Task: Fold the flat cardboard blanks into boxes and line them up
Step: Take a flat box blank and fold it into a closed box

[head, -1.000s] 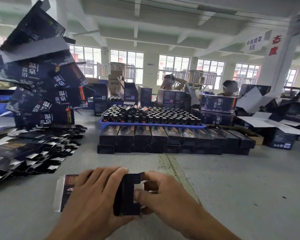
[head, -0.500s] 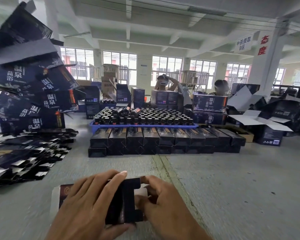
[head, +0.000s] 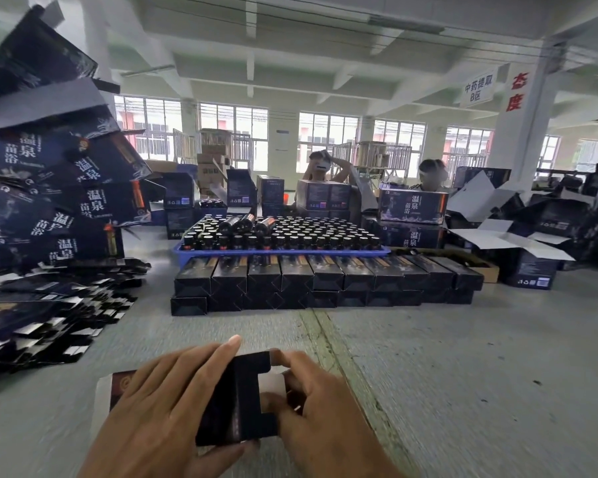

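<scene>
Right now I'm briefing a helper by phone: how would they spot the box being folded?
Start at the blue tray of bottles, then the row of finished dark boxes lined up before it. Nearer the camera, the left hand and right hand hold a dark box: the only one off the floor, end flaps unclosed.

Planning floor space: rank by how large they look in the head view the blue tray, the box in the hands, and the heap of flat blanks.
1. Heap of flat blanks, largest, though nearness inflates it.
2. Blue tray of bottles.
3. Box, partly hidden by both hands; so close to the camera that its rank against the tray is unsure.
</scene>
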Action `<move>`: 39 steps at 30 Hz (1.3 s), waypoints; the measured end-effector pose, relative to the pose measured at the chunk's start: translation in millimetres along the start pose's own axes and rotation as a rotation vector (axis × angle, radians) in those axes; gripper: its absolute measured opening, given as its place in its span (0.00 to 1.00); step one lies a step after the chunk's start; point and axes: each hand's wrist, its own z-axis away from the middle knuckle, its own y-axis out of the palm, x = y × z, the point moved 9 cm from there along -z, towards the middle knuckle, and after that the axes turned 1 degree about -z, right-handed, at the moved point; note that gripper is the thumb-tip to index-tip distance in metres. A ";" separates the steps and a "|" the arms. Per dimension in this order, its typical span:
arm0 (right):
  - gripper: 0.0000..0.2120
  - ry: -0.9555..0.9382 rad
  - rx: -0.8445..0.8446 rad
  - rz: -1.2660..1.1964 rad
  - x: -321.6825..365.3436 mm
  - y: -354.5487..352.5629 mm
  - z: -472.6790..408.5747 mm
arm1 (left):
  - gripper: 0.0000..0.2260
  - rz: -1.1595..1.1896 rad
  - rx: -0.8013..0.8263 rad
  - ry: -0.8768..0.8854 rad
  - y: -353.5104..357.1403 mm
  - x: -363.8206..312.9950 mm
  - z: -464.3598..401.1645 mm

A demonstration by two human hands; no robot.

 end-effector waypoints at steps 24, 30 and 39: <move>0.22 -0.186 -0.030 -0.039 15.9 -7.4 2.7 | 0.30 -0.004 -0.028 -0.010 -5.7 -0.4 3.3; 0.28 -0.230 -0.111 -0.029 21.8 -17.2 3.3 | 0.38 0.014 -0.003 -0.035 -5.9 1.3 8.2; 0.24 -0.272 -0.177 -0.053 32.6 -25.4 6.9 | 0.27 0.030 0.039 -0.057 -10.8 5.2 5.4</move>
